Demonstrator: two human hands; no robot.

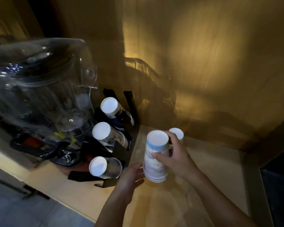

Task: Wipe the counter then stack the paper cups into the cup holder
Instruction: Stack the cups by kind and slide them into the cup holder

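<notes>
A stack of upside-down paper cups (pixel 156 167) stands on the wooden counter (pixel 211 174). My right hand (pixel 175 156) is wrapped around its upper part. My left hand (pixel 129 177) is open, its fingertips next to the stack's lower left side. A further upturned cup (pixel 177 133) stands just behind my right hand. To the left, the black cup holder (pixel 120 149) carries three tilted cup stacks: a top stack (pixel 110 106), a middle stack (pixel 103 132) and a bottom stack (pixel 100 166), bases facing me.
A large clear glass dispenser (pixel 39 89) sits on a black stand at the left, close to the holder. A wooden wall (pixel 203 63) rises behind the counter. A dark box-like object (pixel 277 185) fills the right edge. Grey floor (pixel 15 210) lies below the counter's front edge.
</notes>
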